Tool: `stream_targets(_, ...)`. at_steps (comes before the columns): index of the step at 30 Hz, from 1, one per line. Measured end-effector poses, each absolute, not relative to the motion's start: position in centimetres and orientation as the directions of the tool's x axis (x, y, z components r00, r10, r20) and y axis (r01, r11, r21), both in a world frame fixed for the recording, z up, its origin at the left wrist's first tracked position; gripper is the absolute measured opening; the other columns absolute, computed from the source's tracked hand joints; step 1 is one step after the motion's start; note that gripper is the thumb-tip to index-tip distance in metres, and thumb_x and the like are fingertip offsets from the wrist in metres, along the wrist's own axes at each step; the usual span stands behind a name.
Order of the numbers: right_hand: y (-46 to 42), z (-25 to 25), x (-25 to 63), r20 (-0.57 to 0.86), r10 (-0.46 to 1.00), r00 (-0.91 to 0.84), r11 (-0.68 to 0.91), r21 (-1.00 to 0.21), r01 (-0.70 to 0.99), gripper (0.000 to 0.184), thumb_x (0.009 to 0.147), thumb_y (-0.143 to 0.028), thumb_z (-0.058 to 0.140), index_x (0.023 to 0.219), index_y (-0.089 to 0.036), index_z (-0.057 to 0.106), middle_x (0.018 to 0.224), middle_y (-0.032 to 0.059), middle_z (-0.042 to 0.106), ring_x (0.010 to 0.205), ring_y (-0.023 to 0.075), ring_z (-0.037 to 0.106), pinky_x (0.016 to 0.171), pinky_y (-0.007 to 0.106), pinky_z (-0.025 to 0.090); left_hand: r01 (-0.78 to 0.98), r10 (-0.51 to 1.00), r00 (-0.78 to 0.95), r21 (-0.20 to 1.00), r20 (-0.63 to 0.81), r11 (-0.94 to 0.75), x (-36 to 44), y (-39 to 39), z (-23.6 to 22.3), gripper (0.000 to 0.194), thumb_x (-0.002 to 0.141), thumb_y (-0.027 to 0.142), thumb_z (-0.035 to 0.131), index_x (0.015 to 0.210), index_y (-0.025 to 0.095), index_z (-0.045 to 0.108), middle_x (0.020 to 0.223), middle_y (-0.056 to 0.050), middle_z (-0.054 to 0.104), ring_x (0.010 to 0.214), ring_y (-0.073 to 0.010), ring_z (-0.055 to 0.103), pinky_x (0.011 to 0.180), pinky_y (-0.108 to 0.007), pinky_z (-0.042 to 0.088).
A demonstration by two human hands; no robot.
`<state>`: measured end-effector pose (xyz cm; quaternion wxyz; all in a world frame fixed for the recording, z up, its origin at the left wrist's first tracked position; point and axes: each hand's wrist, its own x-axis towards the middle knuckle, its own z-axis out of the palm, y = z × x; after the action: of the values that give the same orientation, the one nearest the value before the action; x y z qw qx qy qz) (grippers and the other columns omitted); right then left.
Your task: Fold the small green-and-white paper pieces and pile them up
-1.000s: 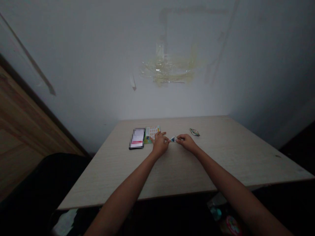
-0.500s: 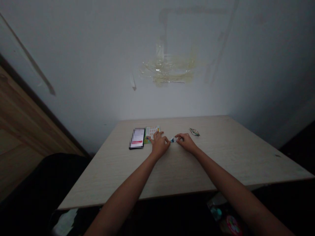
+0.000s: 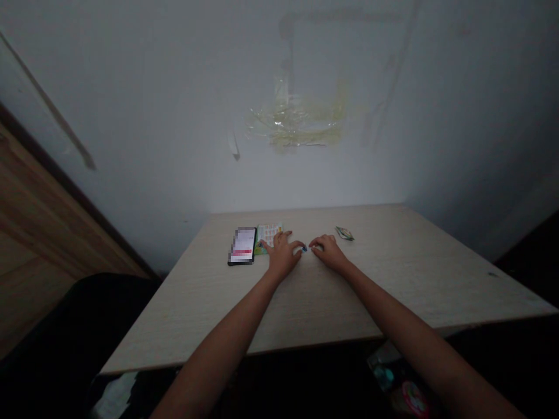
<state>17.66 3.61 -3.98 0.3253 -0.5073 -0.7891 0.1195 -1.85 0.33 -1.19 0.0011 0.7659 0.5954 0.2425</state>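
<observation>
Near the middle of the table, a small blue-and-white piece (image 3: 304, 249), perhaps paper, lies between my two hands. It is too small and dim to make out more. My left hand (image 3: 283, 256) has thumb and index finger closed around its left side, while the other fingers stretch over a printed booklet (image 3: 269, 233). My right hand (image 3: 328, 251) is curled, thumb and index drawn together just right of the piece. Whether those fingertips pinch its edge is unclear. Beyond the right hand lies a small folded, patterned paper item (image 3: 345, 234).
A phone (image 3: 243, 245) with a lit, blurred screen lies left of the booklet. The pale wooden table (image 3: 393, 285) meets a wall (image 3: 174, 116) with old tape on it. A dark chair-like shape (image 3: 87, 326) stands at the left. Below the front edge, several items sit in shadow.
Less of the small blue-and-white piece shows now than before. My left fingertips have closed in over it, and the right fingertips have shifted slightly. Booklet, phone and folded item stay put.
</observation>
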Motion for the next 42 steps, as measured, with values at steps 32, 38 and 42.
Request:
stream_targets(32, 4.6, -3.1, 17.2, 0.287, 0.937, -0.199, 0.334, -0.573, 0.749, 0.018, 0.073, -0.029, 0.074, 0.090, -0.026, 0.078, 0.101, 0.0080, 0.066, 0.108, 0.0262, 0.054, 0.102, 0.042, 0.031, 0.902, 0.960, 0.185, 0.353, 0.208, -0.250, -1.8, 1.8, -0.4, 0.020, 0.082, 0.052, 0.064, 0.099, 0.045, 0.073, 0.152, 0.005, 0.039, 0.144, -0.0390, 0.018, 0.102, -0.080, -0.001)
stream_targets(38, 5.2, -3.4, 17.1, 0.262, 0.956, -0.134, 0.272, -0.611, 0.743, 0.018, 0.068, -0.023, 0.075, 0.085, -0.026, 0.079, 0.104, 0.0089, 0.067, 0.109, 0.0271, 0.055, 0.102, 0.042, 0.035, 0.901, 0.965, 0.224, 0.348, 0.135, -0.258, -2.6, 2.0, 0.1, 0.021, 0.083, 0.050, 0.063, 0.102, 0.049, 0.071, 0.155, 0.005, 0.035, 0.146, -0.0412, 0.011, 0.098, -0.083, -0.002)
stream_targets(42, 5.5, -3.6, 17.2, 0.251, 0.957, -0.145, 0.275, -0.635, 0.722, 0.024, 0.065, -0.015, 0.073, 0.085, -0.026, 0.080, 0.098, 0.0078, 0.069, 0.105, 0.0259, 0.058, 0.101, 0.040, 0.038, 0.906, 0.966, 0.236, 0.338, 0.102, -0.256, -2.9, 2.2, 0.1, 0.022, 0.084, 0.050, 0.061, 0.105, 0.051, 0.070, 0.157, 0.005, 0.031, 0.146, -0.0429, 0.009, 0.097, -0.084, 0.000)
